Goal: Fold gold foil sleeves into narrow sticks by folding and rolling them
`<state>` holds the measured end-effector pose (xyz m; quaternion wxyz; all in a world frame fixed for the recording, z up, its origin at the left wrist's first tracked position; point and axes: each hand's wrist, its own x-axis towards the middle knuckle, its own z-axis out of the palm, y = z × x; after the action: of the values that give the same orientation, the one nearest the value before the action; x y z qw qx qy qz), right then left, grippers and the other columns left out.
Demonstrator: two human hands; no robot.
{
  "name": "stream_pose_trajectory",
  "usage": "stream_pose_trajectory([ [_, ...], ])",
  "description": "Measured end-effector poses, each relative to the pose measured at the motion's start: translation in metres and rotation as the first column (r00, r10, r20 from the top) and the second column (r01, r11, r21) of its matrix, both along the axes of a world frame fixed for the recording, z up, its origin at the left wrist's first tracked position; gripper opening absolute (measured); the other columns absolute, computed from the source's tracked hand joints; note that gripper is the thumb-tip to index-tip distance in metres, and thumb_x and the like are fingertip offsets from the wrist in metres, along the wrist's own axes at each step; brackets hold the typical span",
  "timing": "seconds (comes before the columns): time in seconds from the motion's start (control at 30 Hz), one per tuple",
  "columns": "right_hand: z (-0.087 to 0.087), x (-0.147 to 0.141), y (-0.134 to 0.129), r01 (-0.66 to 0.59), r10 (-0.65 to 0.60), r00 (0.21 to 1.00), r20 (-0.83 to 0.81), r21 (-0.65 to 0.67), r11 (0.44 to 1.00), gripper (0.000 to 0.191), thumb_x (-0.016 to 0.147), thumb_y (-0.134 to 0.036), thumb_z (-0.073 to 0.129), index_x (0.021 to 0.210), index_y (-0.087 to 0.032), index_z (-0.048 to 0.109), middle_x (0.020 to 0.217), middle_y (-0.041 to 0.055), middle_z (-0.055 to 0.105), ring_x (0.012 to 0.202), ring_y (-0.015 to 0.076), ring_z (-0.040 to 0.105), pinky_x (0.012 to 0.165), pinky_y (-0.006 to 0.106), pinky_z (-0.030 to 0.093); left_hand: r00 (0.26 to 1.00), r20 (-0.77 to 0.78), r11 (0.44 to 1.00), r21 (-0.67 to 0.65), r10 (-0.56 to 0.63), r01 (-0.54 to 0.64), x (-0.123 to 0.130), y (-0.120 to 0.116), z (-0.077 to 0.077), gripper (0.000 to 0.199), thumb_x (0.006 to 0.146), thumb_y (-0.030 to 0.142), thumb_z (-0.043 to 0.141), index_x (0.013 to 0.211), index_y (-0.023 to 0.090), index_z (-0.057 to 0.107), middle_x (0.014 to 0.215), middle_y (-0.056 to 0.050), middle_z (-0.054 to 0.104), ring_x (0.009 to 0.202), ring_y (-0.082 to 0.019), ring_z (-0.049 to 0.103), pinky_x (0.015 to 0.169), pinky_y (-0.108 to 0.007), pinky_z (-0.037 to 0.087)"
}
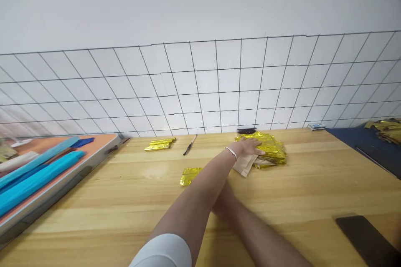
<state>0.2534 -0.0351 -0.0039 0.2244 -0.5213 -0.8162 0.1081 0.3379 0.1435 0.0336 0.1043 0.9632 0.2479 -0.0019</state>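
My left hand (249,147) reaches across to the right, a bracelet on its wrist. Its fingers are stretched out over a pile of gold foil packets (272,147), touching the top. Beneath that hand a brown paper piece (245,164) sticks out from the pile's near left side. My right hand (223,203) passes under the left forearm; it is blurred and its fingers are hidden. A single gold foil piece (189,176) lies flat on the wooden table just left of the crossed arms, partly covered by the left forearm.
Folded gold strips (160,144) and a pen (190,145) lie toward the back. A dark object (247,130) rests against the gridded wall. At right are a black flat object (367,238) and a small packet (316,127). Blue rolls (40,181) lie on an orange surface at left.
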Motion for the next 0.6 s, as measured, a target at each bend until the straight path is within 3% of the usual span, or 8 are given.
stream_pose_trajectory([
  [0.07, -0.002, 0.000, 0.003, 0.001, -0.001, 1.000, 0.028, 0.003, 1.000, 0.041, 0.091, -0.033, 0.030, 0.129, -0.025, 0.044, 0.123, 0.0072, 0.055, 0.116, 0.0267, 0.042, 0.096, 0.042, 0.034, 0.999, 0.038, 1.000, 0.002, 0.010, -0.010, -0.007, -0.002, 0.004, 0.069, 0.083, 0.063, 0.032, 0.139, 0.024, 0.025, 0.147, -0.009, 0.024, 0.135, -0.030, 0.017, 0.106, -0.055, 0.015],
  [0.17, -0.007, 0.000, 0.007, -0.012, 0.017, 0.991, 0.129, -0.037, 0.999, 0.053, 0.088, -0.044, 0.035, 0.133, -0.017, 0.040, 0.138, 0.0116, 0.041, 0.129, 0.0310, 0.026, 0.104, 0.047, 0.021, 0.992, 0.124, 0.999, 0.024, 0.037, -0.040, -0.031, -0.003, 0.025, 0.067, 0.086, 0.063, 0.021, 0.142, 0.026, 0.012, 0.151, -0.005, 0.010, 0.138, -0.025, 0.005, 0.108, -0.053, 0.009],
  [0.27, -0.011, 0.001, 0.009, 0.022, -0.002, 0.979, 0.205, -0.096, 0.995, 0.074, 0.085, -0.057, 0.031, 0.138, -0.007, 0.029, 0.146, 0.0173, 0.024, 0.135, 0.0323, 0.012, 0.107, 0.049, 0.011, 0.959, 0.281, 0.995, 0.086, 0.025, -0.051, -0.080, -0.011, 0.045, 0.061, 0.089, 0.058, 0.023, 0.141, 0.027, 0.017, 0.150, -0.003, 0.015, 0.138, -0.022, 0.011, 0.110, -0.046, 0.014],
  [0.33, -0.012, 0.001, 0.010, 0.033, -0.014, 0.973, 0.229, -0.081, 0.996, 0.076, 0.085, -0.060, 0.027, 0.139, -0.007, 0.027, 0.147, 0.0175, 0.021, 0.136, 0.0309, 0.009, 0.108, 0.048, 0.008, 0.938, 0.346, 0.991, 0.125, 0.004, -0.050, -0.125, -0.024, 0.047, 0.054, 0.091, 0.051, 0.026, 0.139, 0.026, 0.026, 0.149, -0.002, 0.019, 0.137, -0.019, 0.017, 0.111, -0.038, 0.018],
  [0.4, -0.013, 0.001, 0.010, 0.026, -0.015, 0.969, 0.248, -0.041, 0.999, 0.076, 0.086, -0.061, 0.024, 0.139, -0.007, 0.029, 0.147, 0.0182, 0.021, 0.136, 0.0298, 0.009, 0.109, 0.047, 0.006, 0.924, 0.380, 0.989, 0.118, 0.039, -0.091, -0.175, -0.046, 0.038, 0.046, 0.093, 0.043, 0.028, 0.136, 0.027, 0.033, 0.146, 0.000, 0.028, 0.134, -0.017, 0.026, 0.110, -0.033, 0.024],
  [0.5, -0.015, 0.001, 0.010, 0.021, -0.010, 0.963, 0.269, -0.038, 0.999, 0.076, 0.086, -0.062, 0.021, 0.140, -0.008, 0.028, 0.148, 0.0172, 0.019, 0.136, 0.0293, 0.011, 0.109, 0.046, 0.007, 0.914, 0.375, 0.982, 0.049, 0.153, -0.184, -0.241, -0.086, 0.011, 0.042, 0.094, 0.037, 0.026, 0.133, 0.029, 0.037, 0.139, 0.000, 0.040, 0.126, -0.016, 0.040, 0.105, -0.031, 0.035],
  [0.6, -0.017, 0.001, 0.012, 0.009, 0.003, 0.958, 0.287, -0.042, 0.999, 0.076, 0.086, -0.062, 0.016, 0.141, -0.010, 0.025, 0.149, 0.0144, 0.014, 0.137, 0.0276, 0.007, 0.109, 0.044, 0.008, 0.953, 0.255, 0.985, 0.016, 0.162, -0.172, -0.282, -0.122, -0.018, 0.047, 0.093, 0.040, 0.028, 0.138, 0.027, 0.031, 0.143, -0.003, 0.034, 0.129, -0.017, 0.036, 0.106, -0.031, 0.032],
])
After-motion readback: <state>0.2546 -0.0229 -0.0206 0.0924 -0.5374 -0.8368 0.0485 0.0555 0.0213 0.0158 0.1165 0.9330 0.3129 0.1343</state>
